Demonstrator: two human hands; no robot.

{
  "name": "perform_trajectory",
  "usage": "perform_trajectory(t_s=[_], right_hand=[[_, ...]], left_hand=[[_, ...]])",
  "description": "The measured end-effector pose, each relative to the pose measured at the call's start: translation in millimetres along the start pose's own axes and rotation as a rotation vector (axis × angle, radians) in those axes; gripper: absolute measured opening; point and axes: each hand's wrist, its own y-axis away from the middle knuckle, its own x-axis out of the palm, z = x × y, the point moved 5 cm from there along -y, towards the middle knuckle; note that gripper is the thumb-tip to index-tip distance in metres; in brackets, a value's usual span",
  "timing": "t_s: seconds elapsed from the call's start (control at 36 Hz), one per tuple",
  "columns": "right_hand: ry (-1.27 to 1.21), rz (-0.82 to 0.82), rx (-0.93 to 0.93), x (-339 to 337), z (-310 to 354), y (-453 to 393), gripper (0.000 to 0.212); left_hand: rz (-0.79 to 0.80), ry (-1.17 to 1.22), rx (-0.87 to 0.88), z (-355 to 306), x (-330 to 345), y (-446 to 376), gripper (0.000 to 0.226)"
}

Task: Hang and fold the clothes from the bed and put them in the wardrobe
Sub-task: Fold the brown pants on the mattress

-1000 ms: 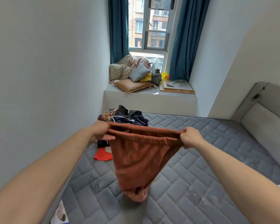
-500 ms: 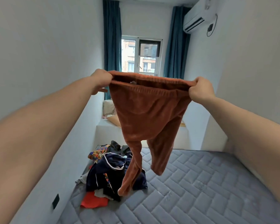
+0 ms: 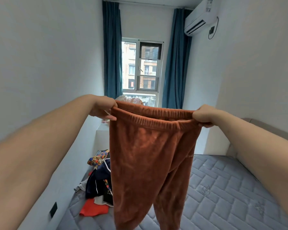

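Observation:
A pair of rust-brown fleece trousers [image 3: 150, 155] hangs in front of me, spread out by its elastic waistband. My left hand [image 3: 103, 107] grips the waistband's left end and my right hand [image 3: 204, 116] grips its right end. Both legs hang straight down over the grey quilted mattress [image 3: 223, 188]; their cuffs run out of the bottom of the view. A pile of clothes [image 3: 98, 183], dark blue, patterned and red, lies on the mattress by the left wall, partly hidden behind the trousers.
A white wall runs close along the left, with a dark socket plate [image 3: 53, 209] low down. Ahead is a window ledge [image 3: 101, 130] with cushions below the window [image 3: 142, 67] and teal curtains. An air conditioner [image 3: 200, 19] hangs top right. A padded headboard [image 3: 256, 125] is at right.
The trousers were lifted off the mattress and opened out; both legs now hang straight and untwisted. My hands have since come down a little, still holding the waistband ends.

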Motion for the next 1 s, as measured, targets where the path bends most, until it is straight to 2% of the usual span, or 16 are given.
perform_trajectory(t_s=[0.08,0.17,0.39,0.56,0.64,0.83,0.94,1.0], right_hand=[[-0.03,0.137,0.072,14,-11,-2,0.022],[-0.036,0.238,0.101,26,-19,-5,0.022],[-0.132,0.371,0.147,57,-30,-18,0.023],[-0.332,0.215,0.116,63,-23,-41,0.016],[-0.409,0.077,0.082,55,-17,-53,0.023],[-0.391,-0.258,-0.149,12,11,-56,0.014],[-0.355,-0.348,-0.249,-8,18,-47,0.021],[-0.339,-0.374,-0.296,-13,18,-40,0.025]], left_hand=[[0.114,0.219,-0.044,6,15,-3,0.034],[0.123,0.324,-0.056,12,26,-12,0.036],[0.09,0.213,-0.157,44,46,-53,0.031],[-0.108,0.24,-0.09,38,44,-71,0.019],[-0.216,0.249,-0.007,23,37,-73,0.018],[-0.534,0.071,0.236,-30,0,-69,0.017],[-0.609,0.011,0.338,-50,-10,-51,0.025],[-0.612,-0.022,0.382,-54,-9,-42,0.021]])
